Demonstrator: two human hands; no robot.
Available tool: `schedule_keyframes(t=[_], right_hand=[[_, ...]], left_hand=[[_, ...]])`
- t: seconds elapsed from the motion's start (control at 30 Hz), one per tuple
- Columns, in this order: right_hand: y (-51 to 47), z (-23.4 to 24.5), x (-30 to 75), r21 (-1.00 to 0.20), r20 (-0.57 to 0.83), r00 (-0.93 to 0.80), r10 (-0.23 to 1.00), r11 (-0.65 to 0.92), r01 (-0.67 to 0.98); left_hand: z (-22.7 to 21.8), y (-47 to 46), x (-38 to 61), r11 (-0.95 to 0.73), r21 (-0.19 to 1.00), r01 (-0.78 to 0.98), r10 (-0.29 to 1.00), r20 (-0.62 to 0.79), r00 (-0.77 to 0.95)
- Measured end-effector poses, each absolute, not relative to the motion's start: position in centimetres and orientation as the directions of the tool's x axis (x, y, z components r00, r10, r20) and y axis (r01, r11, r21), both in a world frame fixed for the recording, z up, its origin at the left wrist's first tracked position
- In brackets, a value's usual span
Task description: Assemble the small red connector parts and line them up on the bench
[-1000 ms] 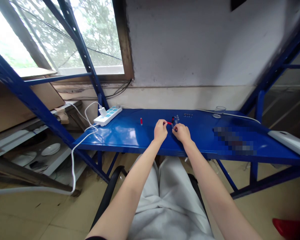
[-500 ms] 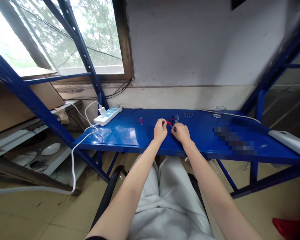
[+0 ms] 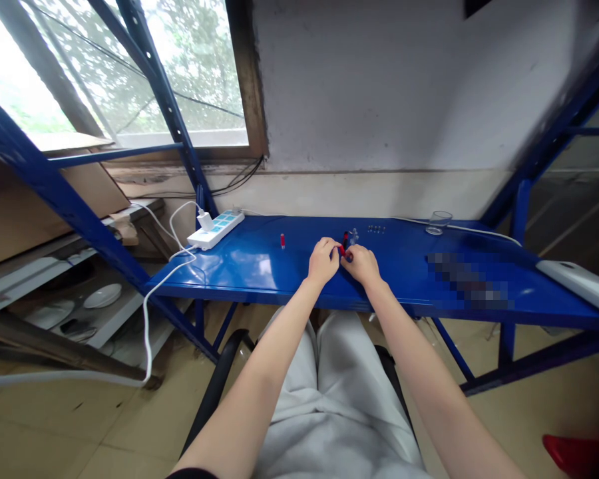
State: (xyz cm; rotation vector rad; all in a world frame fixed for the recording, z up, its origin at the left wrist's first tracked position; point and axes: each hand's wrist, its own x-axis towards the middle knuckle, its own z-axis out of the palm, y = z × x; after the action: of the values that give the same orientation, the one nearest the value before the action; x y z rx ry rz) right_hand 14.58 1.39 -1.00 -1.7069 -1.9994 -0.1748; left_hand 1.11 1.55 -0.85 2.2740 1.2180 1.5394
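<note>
My left hand (image 3: 323,259) is closed in a pinch on a slim red piece (image 3: 342,250), mostly hidden by the fingers. Right beside it, my right hand (image 3: 361,264) pinches a thin translucent tube-like piece (image 3: 348,257) at the red piece's end. Whether the two pieces are joined I cannot tell. Just behind the fingers stand a small dark-and-red item (image 3: 345,237) and some clear plastic parts (image 3: 354,235). Left of the hands, a small red cylinder with a pale base (image 3: 282,241) stands upright on the blue table (image 3: 239,266).
Several tiny metallic pieces (image 3: 377,229) lie in a row behind the right hand. A clear glass (image 3: 438,224) stands at the back right. A white power strip (image 3: 216,231) with a plug and cables sits at the left. A blurred-out dark object (image 3: 469,281) lies at the right.
My left hand has moved slightly right, closer to my right hand. Less of the red piece and the translucent piece shows between the fingers now.
</note>
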Motion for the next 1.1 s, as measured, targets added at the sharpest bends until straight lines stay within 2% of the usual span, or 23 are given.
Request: schedule_keyframes(t=[0.13, 0.5, 0.73, 1.1], right_hand=[[1.5, -1.2, 14.7, -0.228, 0.464, -0.091, 0.881, 0.217, 0.949], [1.6, -1.2, 14.7, -0.222, 0.473, -0.153, 0.868, 0.285, 0.933], [1.5, -1.0, 14.6, -0.265, 0.472, -0.153, 0.868, 0.305, 0.915], [1.9, -1.6, 14.9, -0.345, 0.550, -0.131, 0.825, 0.367, 0.864]], left_hand=[[-1.0, 1.6, 1.1, -0.672, 0.512, 0.535, 0.673, 0.723, 0.154], [-1.3, 2.2, 1.1, -0.639, 0.592, 0.492, 0.721, 0.683, 0.115], [-1.7, 2.9, 1.0, -0.574, 0.729, 0.374, 0.797, 0.601, 0.051], [-1.7, 2.9, 1.0, -0.569, 0.761, 0.312, 0.809, 0.587, 0.044]])
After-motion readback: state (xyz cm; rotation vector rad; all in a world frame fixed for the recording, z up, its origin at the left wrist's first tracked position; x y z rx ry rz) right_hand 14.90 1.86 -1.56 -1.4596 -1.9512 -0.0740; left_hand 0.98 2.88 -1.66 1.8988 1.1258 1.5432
